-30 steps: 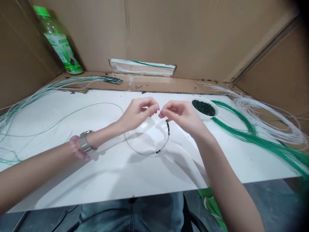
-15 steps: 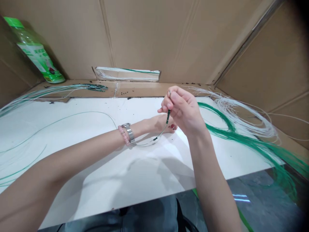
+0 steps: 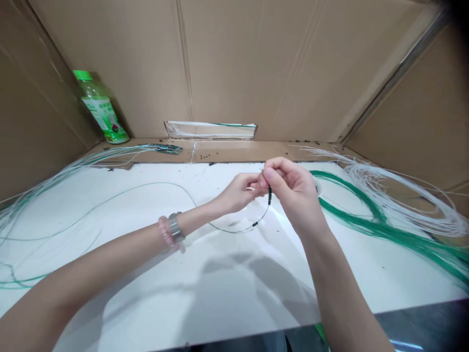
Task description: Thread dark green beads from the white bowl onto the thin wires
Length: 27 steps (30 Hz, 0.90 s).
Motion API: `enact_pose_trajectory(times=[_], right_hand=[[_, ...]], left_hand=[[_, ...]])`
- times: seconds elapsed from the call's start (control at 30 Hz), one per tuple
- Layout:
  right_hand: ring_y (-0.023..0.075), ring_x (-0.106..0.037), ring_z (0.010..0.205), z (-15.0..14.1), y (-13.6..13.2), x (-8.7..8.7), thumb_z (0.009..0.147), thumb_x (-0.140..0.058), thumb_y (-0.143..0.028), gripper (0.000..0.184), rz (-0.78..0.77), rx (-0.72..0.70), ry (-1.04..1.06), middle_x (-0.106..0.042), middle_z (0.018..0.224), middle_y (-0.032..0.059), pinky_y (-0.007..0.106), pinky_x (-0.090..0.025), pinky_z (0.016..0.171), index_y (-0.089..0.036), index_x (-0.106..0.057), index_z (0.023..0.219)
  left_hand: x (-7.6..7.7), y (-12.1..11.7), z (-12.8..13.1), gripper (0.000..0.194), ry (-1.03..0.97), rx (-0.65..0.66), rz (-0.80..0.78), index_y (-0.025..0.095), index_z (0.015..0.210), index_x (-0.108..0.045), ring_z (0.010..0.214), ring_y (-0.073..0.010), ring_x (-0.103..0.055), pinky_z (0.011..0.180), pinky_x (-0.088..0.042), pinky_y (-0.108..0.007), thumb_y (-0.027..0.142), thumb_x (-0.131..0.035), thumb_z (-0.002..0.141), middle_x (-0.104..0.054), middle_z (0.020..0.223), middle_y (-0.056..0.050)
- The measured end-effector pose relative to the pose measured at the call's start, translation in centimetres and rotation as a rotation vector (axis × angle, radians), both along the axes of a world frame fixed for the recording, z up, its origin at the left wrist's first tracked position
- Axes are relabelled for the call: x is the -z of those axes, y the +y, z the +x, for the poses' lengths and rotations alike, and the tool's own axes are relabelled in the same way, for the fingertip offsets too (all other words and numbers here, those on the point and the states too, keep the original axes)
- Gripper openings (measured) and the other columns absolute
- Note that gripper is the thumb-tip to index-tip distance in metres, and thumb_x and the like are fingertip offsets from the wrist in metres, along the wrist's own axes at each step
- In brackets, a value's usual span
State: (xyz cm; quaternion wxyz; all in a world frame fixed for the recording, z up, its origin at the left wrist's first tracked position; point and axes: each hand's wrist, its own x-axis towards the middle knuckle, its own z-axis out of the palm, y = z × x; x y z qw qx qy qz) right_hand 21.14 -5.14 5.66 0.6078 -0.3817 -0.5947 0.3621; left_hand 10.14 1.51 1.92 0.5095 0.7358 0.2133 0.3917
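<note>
1. Head view: the right hand (image 3: 293,193) is nearly closed, pinching a thin curved wire (image 3: 234,231) between its fingertips.
2. The left hand (image 3: 238,192) curls against it, its fingertips hidden, so its hold is unclear.
3. Two groups of small dark beads (image 3: 269,195) sit on the wire, too tiny to count.
4. Right of the wire, one white bowl (image 3: 318,187) shows only at its rim, beside a mass of green and white strands (image 3: 381,220).
5. Far left of the wire stands one green-capped plastic bottle (image 3: 101,110).

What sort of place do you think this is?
It looks like a small handcraft bench, probably for beading: a white tabletop walled in by cardboard sheets, dark beads on a thin wire, and bundles of green and white strands.
</note>
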Motion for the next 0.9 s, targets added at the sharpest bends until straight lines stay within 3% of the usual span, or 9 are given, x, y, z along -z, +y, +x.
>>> enact_pose_trajectory(times=[0.07, 0.1, 0.23, 0.43, 0.67, 0.9], right_hand=[[0.0086, -0.057, 0.061, -0.7, -0.5, 0.0, 0.089, -0.054, -0.02, 0.011, 0.097, 0.153, -0.093, -0.056, 0.065, -0.0041, 0.02, -0.05, 0.059, -0.02, -0.054, 0.078], [0.0094, -0.058, 0.064, -1.1, -0.8, 0.0, 0.09, -0.053, -0.018, 0.011, 0.145, 0.216, -0.142, -0.057, 0.068, -0.0034, 0.021, -0.051, 0.062, -0.02, -0.054, 0.079], [0.0122, -0.06, 0.081, -2.4, -1.9, 0.5, 0.089, -0.051, -0.011, 0.011, 0.327, 0.391, -0.281, -0.06, 0.083, 0.0003, 0.025, -0.052, 0.071, -0.022, -0.054, 0.086], [0.0156, -0.059, 0.099, -2.8, -2.4, 0.6, 0.086, -0.051, -0.006, 0.015, 0.411, 0.521, -0.494, -0.064, 0.099, 0.0055, 0.027, -0.054, 0.074, -0.021, -0.05, 0.086], [0.0095, -0.062, 0.091, -3.0, -2.3, 0.7, 0.084, -0.052, -0.002, 0.017, 0.414, 0.443, -0.437, -0.064, 0.096, 0.0032, 0.017, -0.058, 0.07, -0.019, -0.051, 0.087], [0.0102, -0.062, 0.092, -3.0, -2.2, 0.7, 0.083, -0.052, -0.002, 0.017, 0.365, 0.375, -0.425, -0.063, 0.099, 0.0027, 0.019, -0.06, 0.07, -0.019, -0.051, 0.088]], left_hand=[[-1.2, -0.7, -1.7, 0.02, -0.077, -0.001, -0.084, 0.016, 0.075, -0.058, 0.063, -0.0089, -0.054, 0.06, -0.046, -0.021, 0.036, -0.061, 0.08, -0.06, 0.071, 0.0], [-1.8, -1.2, -2.6, 0.017, -0.172, -0.003, -0.204, 0.017, 0.079, -0.06, 0.065, -0.0085, -0.055, 0.062, -0.047, -0.02, 0.034, -0.064, 0.079, -0.06, 0.073, 0.001], [-3.5, -3.1, -4.7, 0.009, -0.362, 0.036, -0.533, 0.019, 0.082, -0.067, 0.068, -0.0057, -0.056, 0.069, -0.049, -0.016, 0.025, -0.071, 0.078, -0.062, 0.076, 0.002], [-3.8, -3.8, -5.1, 0.005, -0.504, 0.109, -0.691, 0.018, 0.08, -0.069, 0.074, -0.0042, -0.063, 0.074, -0.051, -0.011, 0.015, -0.072, 0.078, -0.065, 0.079, 0.003], [-4.1, -4.2, -5.1, 0.004, -0.493, 0.15, -0.659, 0.018, 0.081, -0.067, 0.072, -0.0026, -0.065, 0.075, -0.053, -0.01, 0.014, -0.068, 0.083, -0.068, 0.075, 0.005], [-4.1, -2.7, -6.1, 0.014, -0.376, 0.115, -0.252, 0.02, 0.085, -0.067, 0.075, -0.0046, -0.067, 0.073, -0.056, -0.012, 0.007, -0.069, 0.08, -0.07, 0.081, 0.005]])
